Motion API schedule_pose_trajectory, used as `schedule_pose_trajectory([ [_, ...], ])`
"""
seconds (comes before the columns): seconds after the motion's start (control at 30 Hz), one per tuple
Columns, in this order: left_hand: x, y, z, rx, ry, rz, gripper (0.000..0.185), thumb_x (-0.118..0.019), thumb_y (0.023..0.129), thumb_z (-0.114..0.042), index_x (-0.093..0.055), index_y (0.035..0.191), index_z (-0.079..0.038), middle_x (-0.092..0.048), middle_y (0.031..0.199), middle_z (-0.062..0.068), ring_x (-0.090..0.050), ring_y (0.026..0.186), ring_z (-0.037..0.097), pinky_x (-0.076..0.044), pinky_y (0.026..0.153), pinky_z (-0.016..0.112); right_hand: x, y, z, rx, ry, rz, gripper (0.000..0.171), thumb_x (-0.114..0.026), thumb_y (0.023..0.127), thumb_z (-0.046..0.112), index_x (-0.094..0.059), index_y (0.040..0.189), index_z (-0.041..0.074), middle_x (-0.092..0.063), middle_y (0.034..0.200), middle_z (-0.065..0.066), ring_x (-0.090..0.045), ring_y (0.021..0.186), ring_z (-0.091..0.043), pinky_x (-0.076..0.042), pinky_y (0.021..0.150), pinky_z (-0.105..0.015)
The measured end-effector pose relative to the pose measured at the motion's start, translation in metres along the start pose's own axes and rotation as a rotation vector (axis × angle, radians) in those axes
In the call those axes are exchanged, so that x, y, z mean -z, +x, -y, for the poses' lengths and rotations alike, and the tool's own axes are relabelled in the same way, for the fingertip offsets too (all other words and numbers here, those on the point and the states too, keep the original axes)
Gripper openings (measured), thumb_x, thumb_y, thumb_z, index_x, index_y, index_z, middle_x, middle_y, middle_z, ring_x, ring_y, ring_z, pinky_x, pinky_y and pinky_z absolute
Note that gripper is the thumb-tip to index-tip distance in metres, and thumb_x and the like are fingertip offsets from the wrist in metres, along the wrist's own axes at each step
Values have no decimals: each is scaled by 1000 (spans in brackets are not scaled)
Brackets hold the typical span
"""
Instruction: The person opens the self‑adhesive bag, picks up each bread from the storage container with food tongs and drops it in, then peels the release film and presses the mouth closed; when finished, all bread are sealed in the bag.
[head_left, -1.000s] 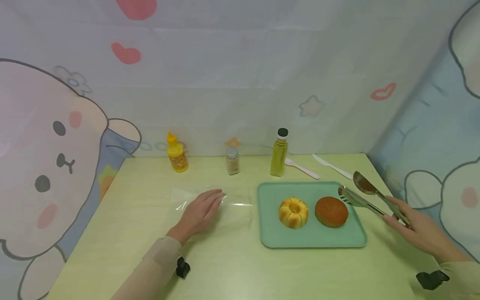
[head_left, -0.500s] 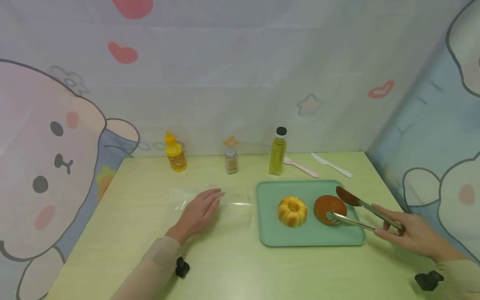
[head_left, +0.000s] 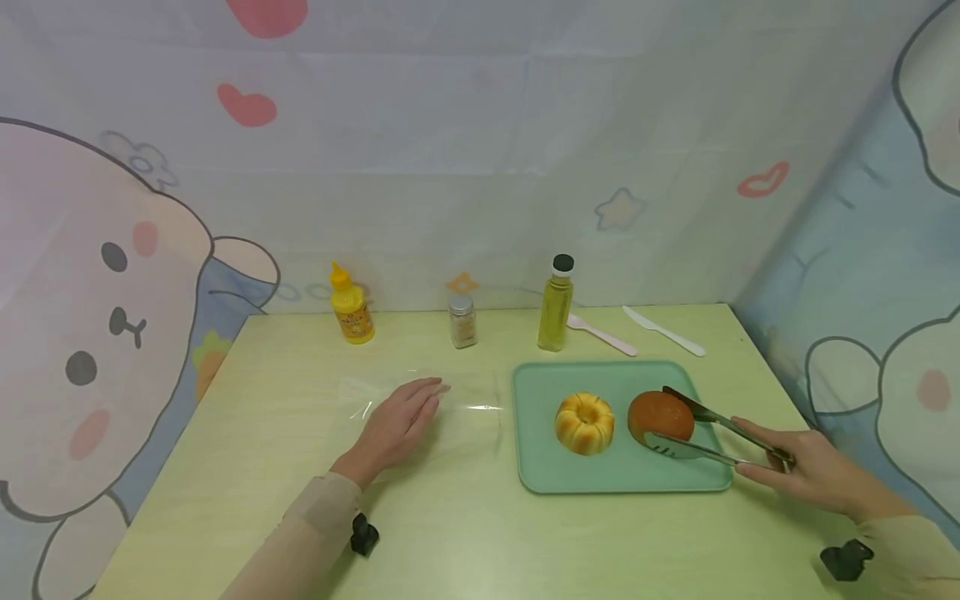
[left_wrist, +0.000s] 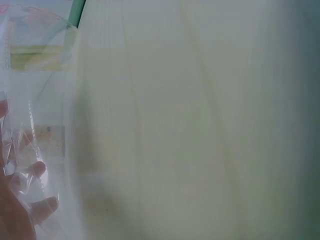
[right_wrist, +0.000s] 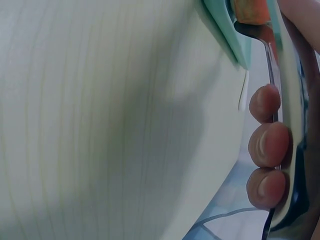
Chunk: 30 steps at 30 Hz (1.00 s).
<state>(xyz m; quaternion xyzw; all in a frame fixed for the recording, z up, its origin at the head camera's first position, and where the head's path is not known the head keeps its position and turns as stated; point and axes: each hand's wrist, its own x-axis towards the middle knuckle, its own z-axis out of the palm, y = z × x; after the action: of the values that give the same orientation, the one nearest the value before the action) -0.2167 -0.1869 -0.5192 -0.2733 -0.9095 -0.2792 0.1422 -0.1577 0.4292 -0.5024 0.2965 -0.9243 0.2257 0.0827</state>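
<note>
My right hand (head_left: 813,471) grips metal tongs (head_left: 723,454), fingers curled round the arms in the right wrist view. The tong heads stand on either side of a round brown bun (head_left: 660,415), one at its far right edge, the other along its front. The bun sits on the right half of a green tray (head_left: 540,475). Left of it on the tray is a yellow fluted ring-shaped bread (head_left: 585,423). Left of the tray, my left hand (head_left: 393,425) holds a clear plastic bag (head_left: 476,425); the left wrist view shows bunched film (left_wrist: 25,150) at the fingers.
A yellow squeeze bottle (head_left: 352,312), a small lidded jar (head_left: 462,321) and an oil bottle (head_left: 555,312) stand along the table's back edge. Behind the tray lie a pink spoon (head_left: 603,335) and a white plastic knife (head_left: 663,331). A printed cloth (head_left: 450,125) hangs behind.
My right hand has moved left, bringing the tongs from right of the bun to either side of it. The tong heads have drawn closer together. My left hand stays on the bag.
</note>
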Motion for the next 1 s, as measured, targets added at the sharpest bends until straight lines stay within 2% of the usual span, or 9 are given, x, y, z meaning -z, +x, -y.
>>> schedule_pose_trajectory([
  [0.37,-1,0,1,4,2,4,34,-50,111,-23,-68,139,-13,-62,147,10,-56,139,32,-47,114,52,-2,-5,2,-27,32,16,66,-82,90,12,-57,150,3,-34,60,26,-24,51,10,-32,48,-14],
  [0.57,0,0,2,9,3,3,34,-50,112,-23,-68,139,-13,-61,148,10,-56,139,32,-46,114,52,-1,-3,4,-29,32,-36,66,-81,91,7,-55,152,2,-35,60,25,-24,50,10,-31,46,-14],
  [0.7,0,1,3,9,8,-3,35,-50,112,-24,-68,140,-14,-61,149,9,-55,140,31,-46,114,52,3,4,7,-20,10,-104,68,-81,90,5,-55,153,6,-36,63,24,-25,52,9,-30,48,-14],
  [0.77,0,1,3,10,8,-6,35,-49,112,-24,-68,140,-14,-61,149,9,-55,140,31,-46,113,53,6,11,11,-4,9,-127,68,-81,89,4,-56,152,4,-36,64,23,-25,53,9,-30,49,-13],
  [0.87,-1,1,3,7,6,-8,35,-49,112,-24,-68,140,-14,-61,149,10,-55,139,31,-46,114,52,9,21,18,24,23,-131,67,-80,89,2,-56,151,2,-37,65,22,-26,53,9,-30,49,-13],
  [1.0,-2,2,3,-3,8,-15,35,-49,112,-23,-67,140,-14,-61,149,10,-55,139,31,-46,114,52,10,37,27,43,55,-95,68,-78,92,2,-52,154,3,-35,65,21,-25,54,8,-30,49,-13],
])
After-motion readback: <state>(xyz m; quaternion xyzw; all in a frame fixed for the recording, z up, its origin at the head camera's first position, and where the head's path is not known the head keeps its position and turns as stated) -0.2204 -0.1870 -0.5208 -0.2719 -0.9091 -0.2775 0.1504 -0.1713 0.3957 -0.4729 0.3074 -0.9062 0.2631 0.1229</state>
